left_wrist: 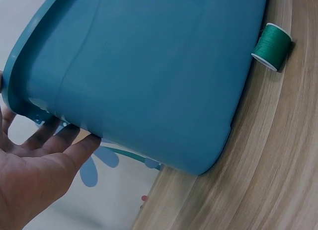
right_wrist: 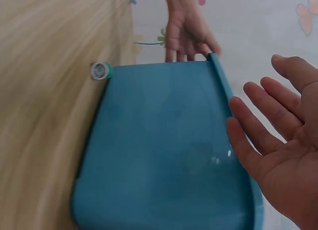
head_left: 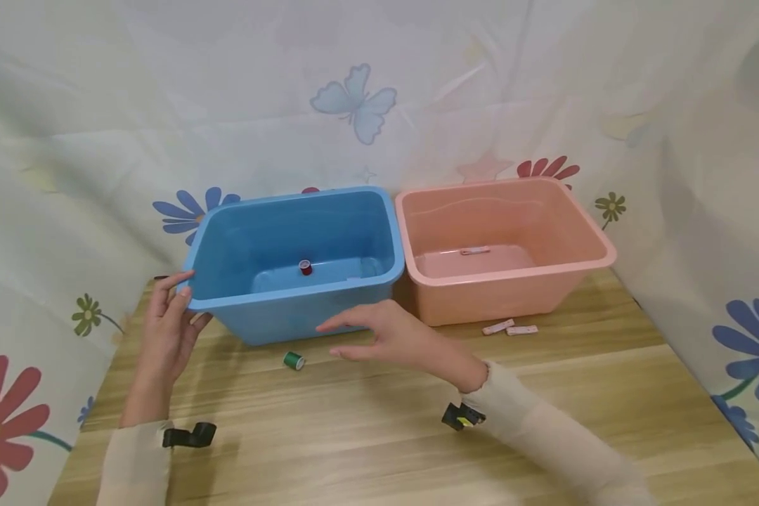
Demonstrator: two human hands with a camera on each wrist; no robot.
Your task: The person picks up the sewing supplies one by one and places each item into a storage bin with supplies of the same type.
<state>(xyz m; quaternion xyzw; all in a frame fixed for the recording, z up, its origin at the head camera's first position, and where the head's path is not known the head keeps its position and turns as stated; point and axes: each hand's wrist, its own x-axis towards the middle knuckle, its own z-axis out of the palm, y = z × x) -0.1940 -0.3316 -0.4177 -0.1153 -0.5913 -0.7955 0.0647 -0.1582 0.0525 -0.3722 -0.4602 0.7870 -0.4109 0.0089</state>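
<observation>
My left hand (head_left: 167, 330) holds the left front corner of the blue plastic bin (head_left: 303, 309), fingers under the rim (left_wrist: 30, 108). The right hand (head_left: 388, 334) hovers before the bin's front wall, fingers extended and nothing in them. A green spool of thread (head_left: 294, 360) lies on its side on the table near the bin's front, between the two hands; the left wrist view shows its white end caps. Inside the blue bin, a red spool of thread (head_left: 305, 267) rests on the floor.
To the right, close beside the blue bin, stands a pink bin (head_left: 512, 292) with a small pink-and-white strip (head_left: 475, 250) inside. Two similar strips (head_left: 498, 327) lie before it on the wooden table (head_left: 329, 436). A patterned cloth (head_left: 259, 91) hangs behind.
</observation>
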